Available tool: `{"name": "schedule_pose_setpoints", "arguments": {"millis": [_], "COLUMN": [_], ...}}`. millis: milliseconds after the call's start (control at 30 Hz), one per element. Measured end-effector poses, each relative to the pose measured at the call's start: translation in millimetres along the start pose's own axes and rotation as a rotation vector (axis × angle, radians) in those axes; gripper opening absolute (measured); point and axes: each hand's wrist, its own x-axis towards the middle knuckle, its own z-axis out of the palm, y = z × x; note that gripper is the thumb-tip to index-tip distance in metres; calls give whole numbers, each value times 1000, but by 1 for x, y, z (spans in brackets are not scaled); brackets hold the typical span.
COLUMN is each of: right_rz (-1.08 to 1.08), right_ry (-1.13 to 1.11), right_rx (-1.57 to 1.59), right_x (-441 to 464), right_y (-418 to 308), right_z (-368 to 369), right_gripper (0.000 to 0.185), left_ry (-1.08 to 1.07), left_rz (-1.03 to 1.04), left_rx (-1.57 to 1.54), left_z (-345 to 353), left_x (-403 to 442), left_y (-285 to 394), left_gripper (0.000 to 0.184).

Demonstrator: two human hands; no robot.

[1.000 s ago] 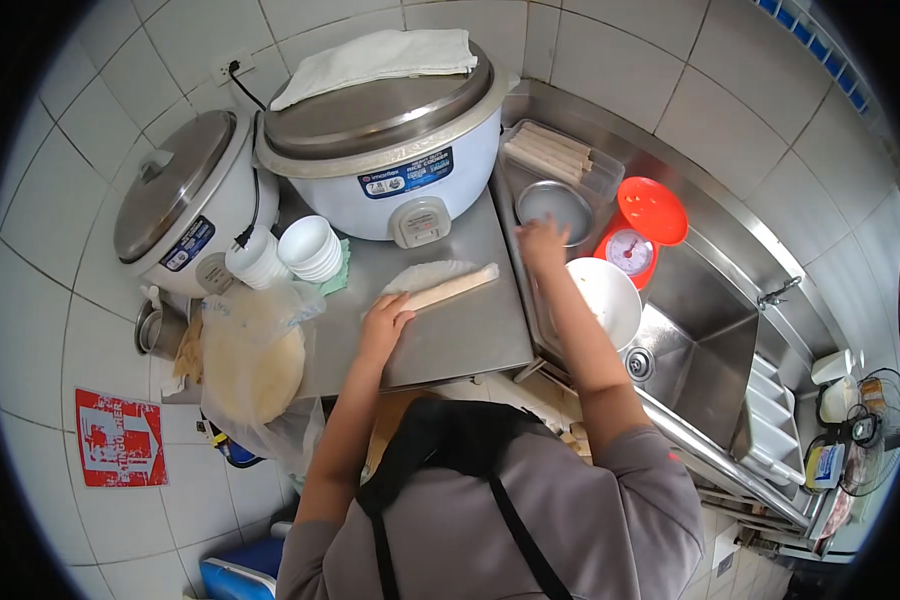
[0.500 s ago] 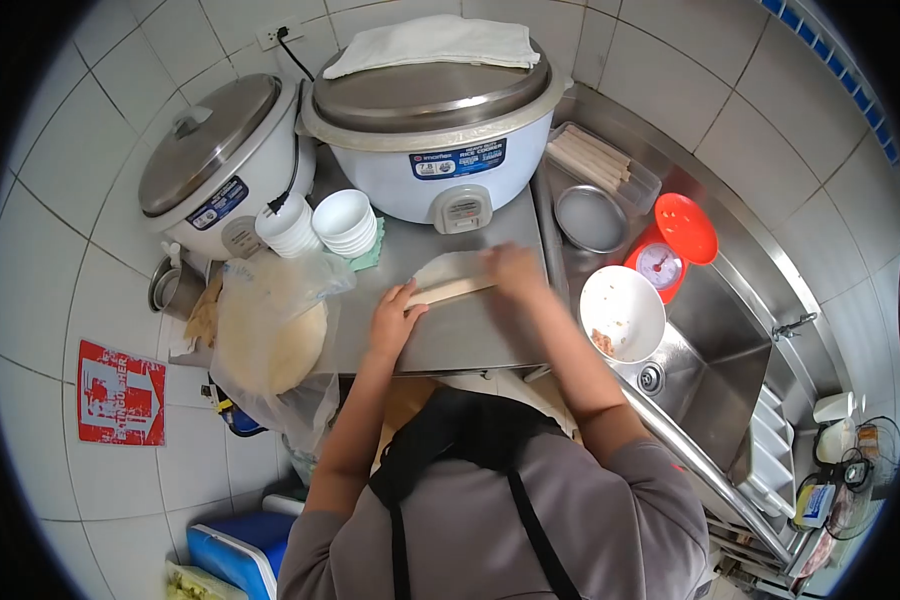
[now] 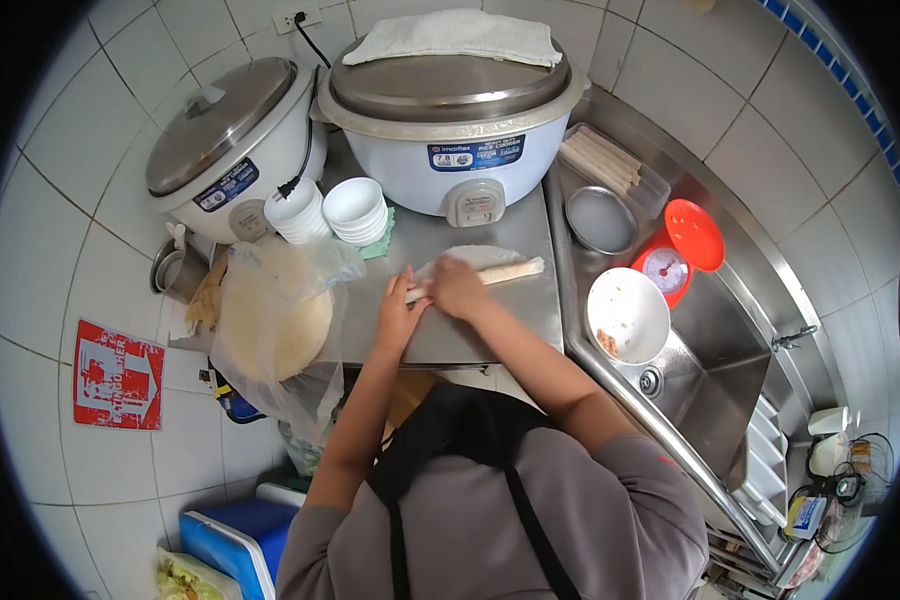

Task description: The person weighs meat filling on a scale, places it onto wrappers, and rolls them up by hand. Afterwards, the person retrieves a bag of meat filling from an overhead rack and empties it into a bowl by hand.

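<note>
A long, thin spring roll (image 3: 513, 271) lies on the steel counter, partly rolled up in its pale wrapper (image 3: 480, 252), which spreads flat behind it. My left hand (image 3: 400, 305) grips the roll's left end with thumb and fingers. Close beside it, my right hand (image 3: 457, 288) is curled over the roll's left half and covers that part. The right end of the roll sticks out past my right hand. Left of my hands, a clear plastic bag (image 3: 315, 268) holds a stack of round, pale wrappers (image 3: 288, 335).
Two rice cookers (image 3: 460, 130) stand behind, with stacked white bowls (image 3: 355, 205) in front. Right are a tray of rolls (image 3: 602, 160), a metal bowl (image 3: 602, 220), a red scale (image 3: 667, 272), a white bowl with filling scraps (image 3: 642, 300) and the sink (image 3: 715, 385).
My right hand has moved left along the roll, from its right end to beside my left hand. The roll's right end is now uncovered. The view has shifted slightly.
</note>
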Motion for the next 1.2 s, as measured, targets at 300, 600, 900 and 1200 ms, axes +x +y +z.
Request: {"name": "schedule_pose_setpoints", "arguments": {"millis": [300,600,900,1200], "right_rz": [79,-95,-11,-137], "right_ry": [138,125,220,309], "right_rx": [49,334,339,423], "right_x": [-50,-66,-66,-38], "right_y": [87,103,108,76], "right_z": [-39,-38,-35,-28], "right_gripper": [31,28,18,15], "left_ry": [-143,-537,-329,-425], "left_rz": [268,63,325,95], "left_rx": [198,102,146,118], "left_z": [-7,-22,1,19], "left_x": [14,32,16,37], "left_y": [13,16,47,29], "left_gripper": [46,33,31,28]}}
